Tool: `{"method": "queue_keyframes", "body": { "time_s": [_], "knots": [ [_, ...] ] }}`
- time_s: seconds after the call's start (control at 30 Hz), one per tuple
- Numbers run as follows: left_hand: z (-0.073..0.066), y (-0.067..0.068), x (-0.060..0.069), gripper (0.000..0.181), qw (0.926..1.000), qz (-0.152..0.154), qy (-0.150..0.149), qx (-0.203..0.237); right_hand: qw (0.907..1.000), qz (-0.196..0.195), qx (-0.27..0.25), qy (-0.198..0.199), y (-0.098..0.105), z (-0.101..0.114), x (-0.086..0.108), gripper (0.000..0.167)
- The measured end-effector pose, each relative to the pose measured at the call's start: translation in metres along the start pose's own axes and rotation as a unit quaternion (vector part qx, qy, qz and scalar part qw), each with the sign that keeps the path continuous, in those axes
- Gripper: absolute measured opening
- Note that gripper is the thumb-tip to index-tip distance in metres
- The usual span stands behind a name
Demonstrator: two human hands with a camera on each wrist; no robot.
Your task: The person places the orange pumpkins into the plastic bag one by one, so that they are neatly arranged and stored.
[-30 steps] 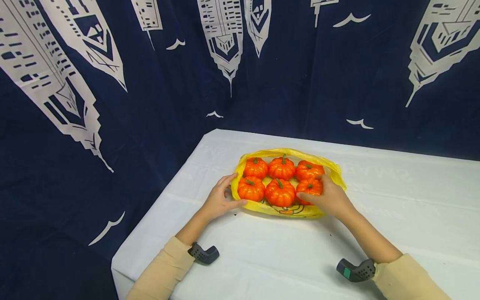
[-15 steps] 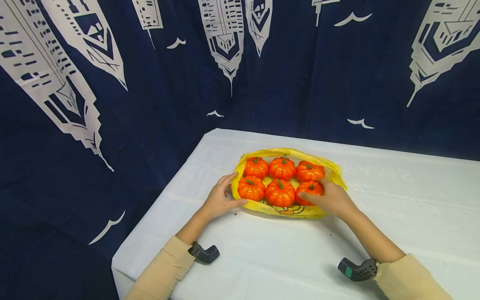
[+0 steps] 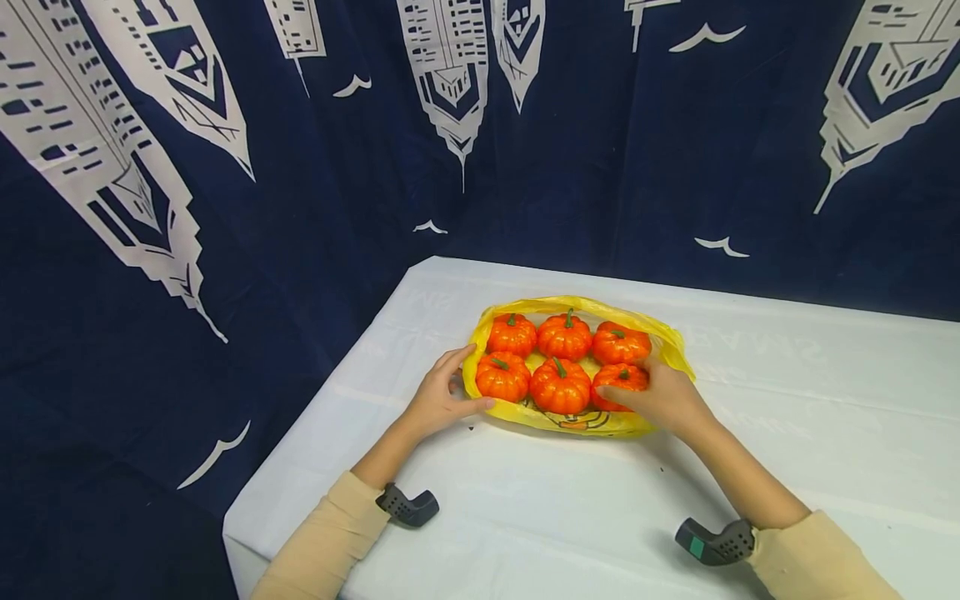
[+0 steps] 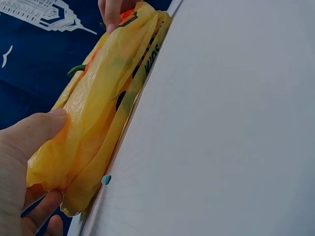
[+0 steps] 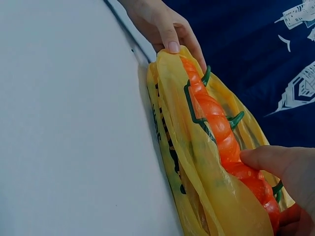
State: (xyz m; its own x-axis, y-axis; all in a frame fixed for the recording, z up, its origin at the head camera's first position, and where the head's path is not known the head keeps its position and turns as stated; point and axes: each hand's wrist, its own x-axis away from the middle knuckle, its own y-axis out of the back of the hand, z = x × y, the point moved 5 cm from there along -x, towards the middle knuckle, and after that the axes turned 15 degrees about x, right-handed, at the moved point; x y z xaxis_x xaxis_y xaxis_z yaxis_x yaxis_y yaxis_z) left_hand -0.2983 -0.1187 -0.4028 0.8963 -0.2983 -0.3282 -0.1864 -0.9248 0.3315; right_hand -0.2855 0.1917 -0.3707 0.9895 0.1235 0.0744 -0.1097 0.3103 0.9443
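Several small orange pumpkins with green stems sit in two rows inside a yellow plastic bag (image 3: 517,412), its mouth spread wide. My left hand (image 3: 438,400) holds the bag's left end; in the left wrist view the thumb lies on the yellow film and the fingertips (image 4: 49,204) show below that end. At the front right, my right hand (image 3: 671,404) grips a pumpkin (image 3: 621,377) from its right side, thumb in front and fingers behind. The right wrist view shows that thumb (image 5: 261,157) against the orange skin; the other fingers are largely hidden.
The bag rests on a table with a white cloth (image 3: 540,517), near its left part. Behind and to the left hangs a dark blue curtain (image 3: 330,208) with white building prints. A dark wrist mount (image 3: 408,507) sits on the left arm, another mount (image 3: 716,542) on the right.
My right hand and the front right pumpkin have shifted very slightly right. The left hand, the bag and the other pumpkins look nearly the same.
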Motion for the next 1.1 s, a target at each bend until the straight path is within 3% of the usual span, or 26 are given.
{"method": "queue_keyframes", "body": {
  "time_s": [0.23,0.5,0.87,1.1],
  "knots": [
    [0.001,-0.001,0.0,0.083,1.0,-0.002,0.002,0.001,0.9999,-0.002,-0.012,-0.004,0.0,-0.002,0.002,0.106],
    [0.0,-0.002,0.001,0.083,1.0,0.003,-0.005,0.0,0.9986,-0.03,-0.043,-0.007,0.009,-0.002,0.009,0.11],
    [0.002,0.0,0.002,0.083,1.0,-0.004,0.004,0.004,0.9926,-0.065,-0.102,0.009,0.027,-0.002,0.032,0.096],
    [0.002,0.0,0.002,0.074,0.9996,-0.019,-0.015,0.017,0.9863,-0.117,-0.116,0.001,0.044,-0.026,0.048,0.086]
  ]
}}
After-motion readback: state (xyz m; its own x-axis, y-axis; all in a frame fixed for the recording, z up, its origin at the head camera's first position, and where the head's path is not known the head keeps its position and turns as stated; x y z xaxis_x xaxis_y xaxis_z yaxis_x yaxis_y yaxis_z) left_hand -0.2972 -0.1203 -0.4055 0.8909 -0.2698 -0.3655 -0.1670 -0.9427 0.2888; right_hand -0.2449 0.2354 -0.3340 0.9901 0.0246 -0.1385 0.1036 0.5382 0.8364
